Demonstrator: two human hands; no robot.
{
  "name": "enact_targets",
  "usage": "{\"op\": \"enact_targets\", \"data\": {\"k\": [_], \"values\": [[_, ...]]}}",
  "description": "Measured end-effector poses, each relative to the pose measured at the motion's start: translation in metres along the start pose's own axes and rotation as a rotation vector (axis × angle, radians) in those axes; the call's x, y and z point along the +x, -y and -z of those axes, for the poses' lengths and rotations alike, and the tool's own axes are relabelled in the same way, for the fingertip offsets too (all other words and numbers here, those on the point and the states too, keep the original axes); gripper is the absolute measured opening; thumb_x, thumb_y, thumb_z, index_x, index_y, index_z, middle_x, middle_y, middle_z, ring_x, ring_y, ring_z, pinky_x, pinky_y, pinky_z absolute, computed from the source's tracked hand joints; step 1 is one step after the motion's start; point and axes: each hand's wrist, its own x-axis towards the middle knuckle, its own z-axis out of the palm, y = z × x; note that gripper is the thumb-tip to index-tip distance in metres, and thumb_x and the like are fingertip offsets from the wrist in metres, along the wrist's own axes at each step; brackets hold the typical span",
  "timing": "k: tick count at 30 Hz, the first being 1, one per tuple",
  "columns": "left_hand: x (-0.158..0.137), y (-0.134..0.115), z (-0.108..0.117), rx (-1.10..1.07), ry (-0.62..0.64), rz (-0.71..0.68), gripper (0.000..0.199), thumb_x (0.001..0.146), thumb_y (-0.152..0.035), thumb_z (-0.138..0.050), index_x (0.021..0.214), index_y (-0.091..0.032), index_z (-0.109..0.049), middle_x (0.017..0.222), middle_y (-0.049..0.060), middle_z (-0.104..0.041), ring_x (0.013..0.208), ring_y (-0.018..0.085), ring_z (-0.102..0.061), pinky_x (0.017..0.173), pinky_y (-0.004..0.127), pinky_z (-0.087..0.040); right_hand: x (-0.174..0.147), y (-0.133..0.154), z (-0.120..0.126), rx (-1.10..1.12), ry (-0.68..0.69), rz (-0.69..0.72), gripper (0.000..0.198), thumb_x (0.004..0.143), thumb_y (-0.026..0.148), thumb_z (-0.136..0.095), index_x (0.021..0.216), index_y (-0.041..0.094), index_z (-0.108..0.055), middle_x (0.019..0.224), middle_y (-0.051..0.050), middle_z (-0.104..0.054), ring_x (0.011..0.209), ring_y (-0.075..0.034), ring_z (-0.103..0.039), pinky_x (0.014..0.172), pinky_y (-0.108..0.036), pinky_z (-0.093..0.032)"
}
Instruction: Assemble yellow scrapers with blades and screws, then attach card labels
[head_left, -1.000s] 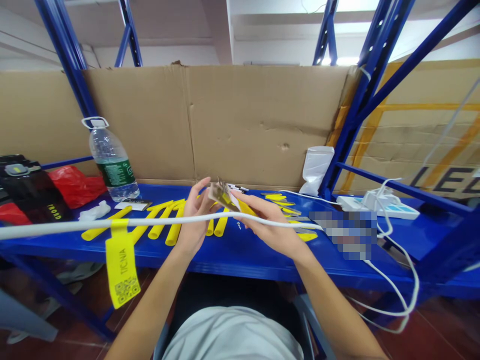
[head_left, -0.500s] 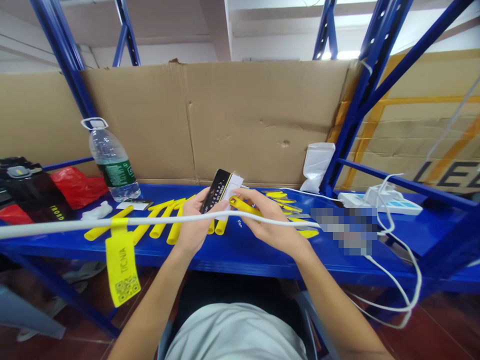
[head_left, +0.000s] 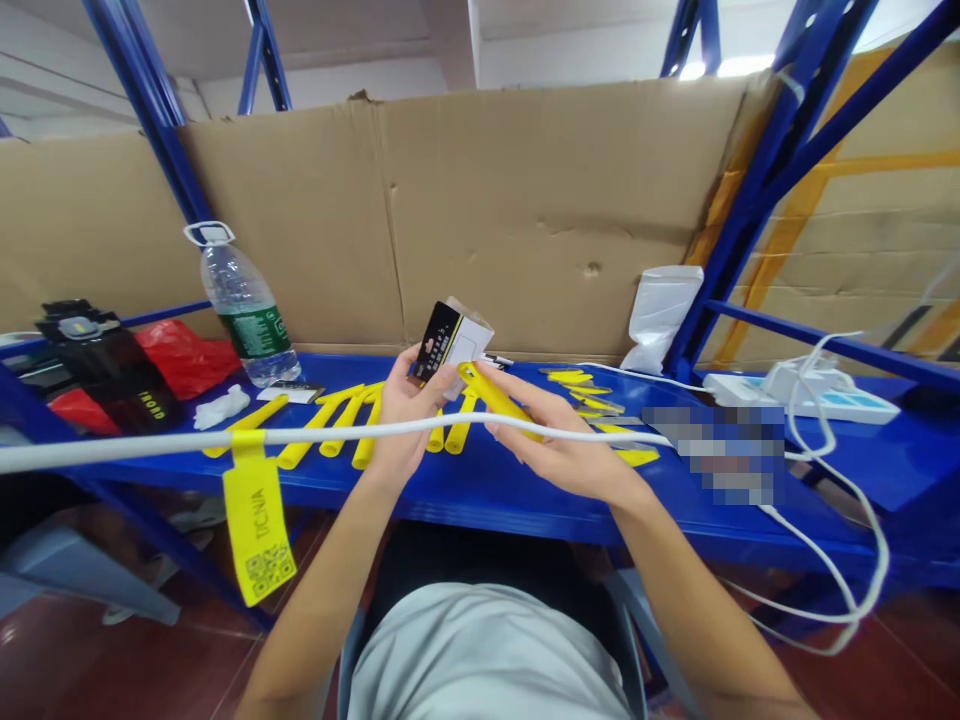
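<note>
Work is apparently running partway: right of the clear plastic bottle (head_left: 251,325), the fingers of the left hand (head_left: 403,403) are pinching a flat printed card (head_left: 452,338); farther right, those of the right hand (head_left: 579,465) are gripping a smooth, elongated yellow handle (head_left: 507,402). Cylindrical yellow tubes (head_left: 347,416) and thin yellow pieces (head_left: 637,457) are lying unheld on the glossy blue counter (head_left: 480,485), mostly right of the bottle.
</note>
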Motion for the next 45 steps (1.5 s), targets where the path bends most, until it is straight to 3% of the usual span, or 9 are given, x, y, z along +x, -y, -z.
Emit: {"op": "enact_targets", "data": {"k": [3, 6, 10, 16, 24, 30, 34, 39, 45], "values": [[0.007, 0.011, 0.006, 0.077, -0.031, 0.014, 0.065, 0.081, -0.058, -0.101, 0.124, -0.024, -0.065, 0.123, 0.009, -0.081, 0.112, 0.026, -0.082, 0.095, 0.040, -0.069, 0.001, -0.003, -0.006, -0.106, -0.028, 0.099, 0.065, 0.113, 0.031, -0.059, 0.177, 0.035, -0.049, 0.162, -0.012, -0.070, 0.152, -0.035, -0.066, 0.127, -0.058, -0.056], [0.010, 0.015, 0.016, 0.231, -0.053, -0.001, 0.070, 0.080, -0.068, -0.098, 0.121, -0.024, -0.063, 0.104, 0.005, -0.078, 0.093, 0.024, -0.081, 0.079, 0.036, -0.068, 0.002, -0.004, -0.010, -0.218, -0.009, 0.072, 0.071, 0.112, 0.021, -0.054, 0.180, 0.035, -0.043, 0.150, -0.015, -0.072, 0.125, -0.032, -0.076, 0.111, -0.055, -0.066], [0.005, 0.000, 0.022, 0.482, 0.122, 0.116, 0.055, 0.095, -0.075, -0.081, 0.088, -0.022, -0.068, 0.079, 0.006, -0.076, 0.071, 0.020, -0.076, 0.065, 0.030, -0.060, 0.003, -0.002, -0.013, -0.356, 0.009, 0.030, 0.076, 0.108, 0.013, -0.052, 0.180, 0.034, -0.043, 0.146, -0.016, -0.068, 0.106, -0.030, -0.077, 0.097, -0.051, -0.070], [-0.011, -0.031, 0.007, 0.378, 0.227, 0.108, 0.054, 0.081, -0.054, -0.101, 0.119, -0.021, -0.081, 0.121, 0.014, -0.087, 0.107, 0.029, -0.085, 0.084, 0.035, -0.069, 0.006, -0.002, -0.018, -0.637, 0.069, -0.105, 0.078, 0.106, 0.007, -0.051, 0.180, 0.033, -0.045, 0.158, -0.017, -0.065, 0.101, -0.029, -0.080, 0.084, -0.044, -0.070], [-0.009, -0.032, 0.006, 0.301, -0.029, 0.031, 0.046, 0.094, -0.060, -0.087, 0.109, -0.018, -0.077, 0.102, 0.013, -0.086, 0.092, 0.031, -0.087, 0.080, 0.043, -0.071, 0.002, 0.004, -0.029, -0.452, 0.088, 0.090, 0.078, 0.108, 0.018, -0.060, 0.182, 0.037, -0.040, 0.167, -0.018, -0.059, 0.103, -0.030, -0.081, 0.084, -0.046, -0.073], [0.051, -0.101, 0.086, 0.346, -0.209, -0.189, 0.047, 0.087, -0.057, -0.090, 0.103, -0.019, -0.070, 0.087, 0.006, -0.081, 0.077, 0.021, -0.080, 0.075, 0.034, -0.067, -0.003, 0.007, 0.014, -0.253, 0.025, 0.073, 0.043, 0.109, 0.032, -0.069, 0.152, 0.033, -0.072, 0.164, -0.013, -0.064, 0.107, -0.028, -0.081, 0.094, -0.046, -0.072], [0.087, -0.142, 0.156, 0.806, -0.262, 0.074, 0.040, 0.096, -0.054, -0.081, 0.101, -0.016, -0.071, 0.081, 0.006, -0.076, 0.065, 0.016, -0.069, 0.066, 0.030, -0.060, -0.009, -0.003, 0.052, -0.313, -0.095, 0.098, 0.024, 0.112, 0.037, -0.066, 0.130, 0.026, -0.078, 0.136, -0.012, -0.077, 0.092, -0.024, -0.079, 0.081, -0.039, -0.066], [0.098, -0.145, 0.202, 1.168, -0.254, 0.410, 0.043, 0.095, -0.055, -0.081, 0.081, -0.016, -0.069, 0.067, 0.008, -0.069, 0.059, 0.019, -0.060, 0.056, 0.032, -0.051, -0.020, -0.008, 0.077, -0.438, -0.245, 0.119, 0.019, 0.112, 0.039, -0.067, 0.121, 0.026, -0.077, 0.113, -0.007, -0.084, 0.091, -0.027, -0.081, 0.084, -0.042, -0.062], [0.100, -0.134, 0.225, 1.431, -0.229, 0.408, 0.036, 0.096, -0.044, -0.076, 0.072, -0.022, -0.062, 0.062, 0.004, -0.064, 0.066, 0.021, -0.058, 0.062, 0.031, -0.047, -0.026, -0.003, 0.081, -0.457, -0.278, 0.118, 0.018, 0.109, 0.037, -0.068, 0.115, 0.027, -0.081, 0.104, -0.007, -0.088, 0.082, -0.029, -0.083, 0.077, -0.042, -0.062]]}}
